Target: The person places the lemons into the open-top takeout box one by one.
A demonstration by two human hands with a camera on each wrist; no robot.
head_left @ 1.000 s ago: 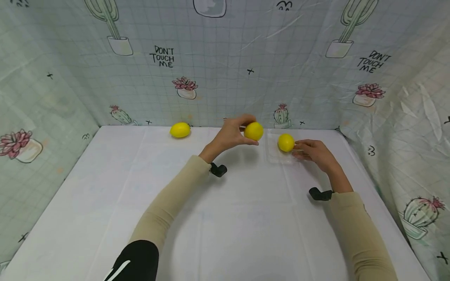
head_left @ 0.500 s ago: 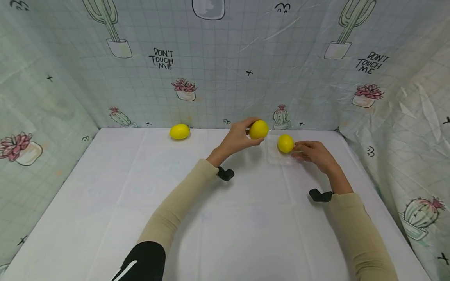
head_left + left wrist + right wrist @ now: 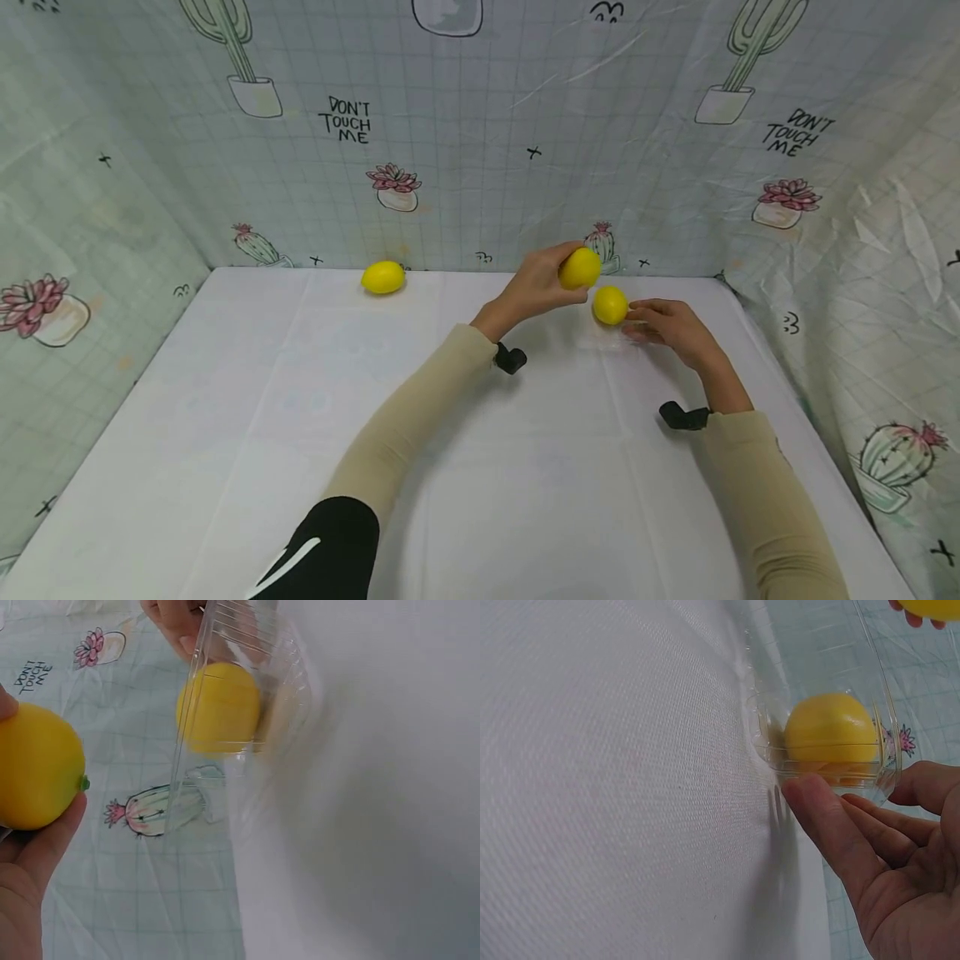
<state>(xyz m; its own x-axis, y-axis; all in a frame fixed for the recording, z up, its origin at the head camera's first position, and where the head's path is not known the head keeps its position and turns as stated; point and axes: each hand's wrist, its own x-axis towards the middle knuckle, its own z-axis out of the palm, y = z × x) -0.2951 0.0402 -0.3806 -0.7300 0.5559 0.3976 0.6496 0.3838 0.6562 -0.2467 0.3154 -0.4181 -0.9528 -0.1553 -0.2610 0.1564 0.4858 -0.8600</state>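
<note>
My left hand point(image 3: 542, 282) grips a yellow lemon point(image 3: 580, 268) between thumb and fingers, raised above the table beside the clear plastic container point(image 3: 296, 671). A small green nub shows on this lemon's end in the left wrist view. Inside the container sits another lemon point(image 3: 831, 729), near the end by my right hand point(image 3: 663, 323). That hand holds the container's end, thumb low on its wall and a finger at the rim point(image 3: 889, 697). A third lemon point(image 3: 383, 277) lies on the table's far side, left of both hands.
A white cloth covers the table point(image 3: 517, 467). Patterned sheeting with cactus drawings point(image 3: 480, 125) hangs at the back and both sides, meeting the table's far edge. Black wrist mounts point(image 3: 512, 359) sit on both wrists.
My left hand has moved to the right with its lemon, up close to the container. The right hand, the lemon in the container and the lemon at the left have stayed put.
</note>
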